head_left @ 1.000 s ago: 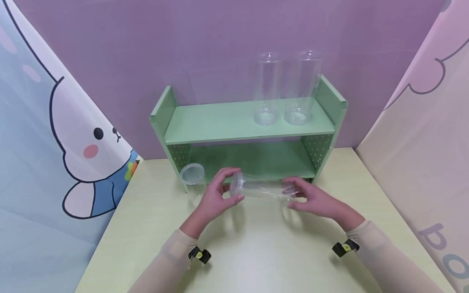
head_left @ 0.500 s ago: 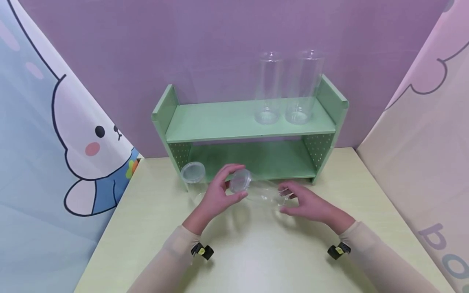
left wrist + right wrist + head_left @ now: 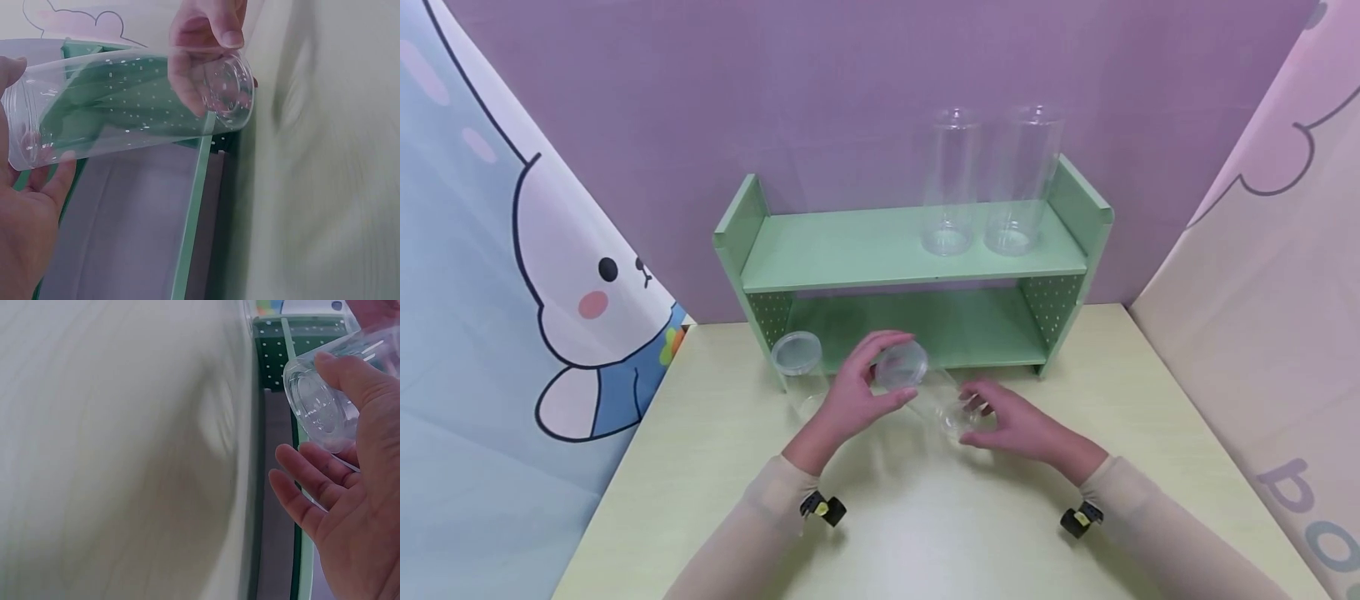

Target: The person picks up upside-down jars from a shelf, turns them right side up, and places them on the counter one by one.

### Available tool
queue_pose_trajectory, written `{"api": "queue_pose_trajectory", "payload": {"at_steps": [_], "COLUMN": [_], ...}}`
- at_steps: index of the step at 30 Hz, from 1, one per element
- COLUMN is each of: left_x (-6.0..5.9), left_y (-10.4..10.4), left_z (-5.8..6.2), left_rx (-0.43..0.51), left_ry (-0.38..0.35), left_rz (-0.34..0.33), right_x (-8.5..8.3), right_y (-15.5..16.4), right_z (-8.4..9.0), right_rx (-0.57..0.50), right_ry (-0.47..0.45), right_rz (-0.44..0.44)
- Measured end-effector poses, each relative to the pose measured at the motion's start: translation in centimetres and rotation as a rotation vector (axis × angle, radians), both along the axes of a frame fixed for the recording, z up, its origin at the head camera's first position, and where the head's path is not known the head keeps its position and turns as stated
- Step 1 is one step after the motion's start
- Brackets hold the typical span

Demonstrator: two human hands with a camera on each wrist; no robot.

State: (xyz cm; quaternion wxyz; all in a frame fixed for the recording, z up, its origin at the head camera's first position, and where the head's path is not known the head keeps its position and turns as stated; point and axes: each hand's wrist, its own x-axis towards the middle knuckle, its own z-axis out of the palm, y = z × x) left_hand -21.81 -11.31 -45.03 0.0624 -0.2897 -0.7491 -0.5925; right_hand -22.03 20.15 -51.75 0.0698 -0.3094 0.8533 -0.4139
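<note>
A clear plastic jar (image 3: 942,398) hangs tilted between my hands in front of the green shelf, lid end up to the left and base down to the right. My left hand (image 3: 857,398) holds the lid end, thumb on the near side and fingers on the far side. At the base, my right hand (image 3: 1018,427) holds the jar with thumb and fingers about it. The right wrist view shows the thumb over the jar's base (image 3: 315,403) and several fingers spread below. In the left wrist view the whole jar (image 3: 144,94) spans both hands.
A similar lidded jar (image 3: 797,353) stands on the table by the shelf's left leg, partly behind my left hand. Two tall clear jars (image 3: 946,196) stand on the upper board of the green shelf (image 3: 842,246), at its right. The pale table (image 3: 910,533) lies beneath.
The jar has gone from nearly level to tilted, its lid turning upward. My right hand has moved left and slightly down with the base; my left hand has shifted slightly right.
</note>
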Motion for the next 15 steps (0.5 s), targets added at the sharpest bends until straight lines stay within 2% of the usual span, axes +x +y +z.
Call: {"api": "queue_pose_trajectory", "payload": {"at_steps": [9,15], "left_x": [0.0,-0.4], "left_y": [0.4,-0.2], "left_z": [0.6,1.4], "left_rx": [-0.044,-0.141], "left_ry": [0.008,0.056], "left_rz": [-0.001,0.025], "right_x": [0.1,0.2], "right_y": [-0.4,-0.3], "right_z": [-0.5,-0.6], "right_rx": [0.021,0.021], "right_ry": [0.000,-0.005], "right_rz": [-0.008,-0.017]}}
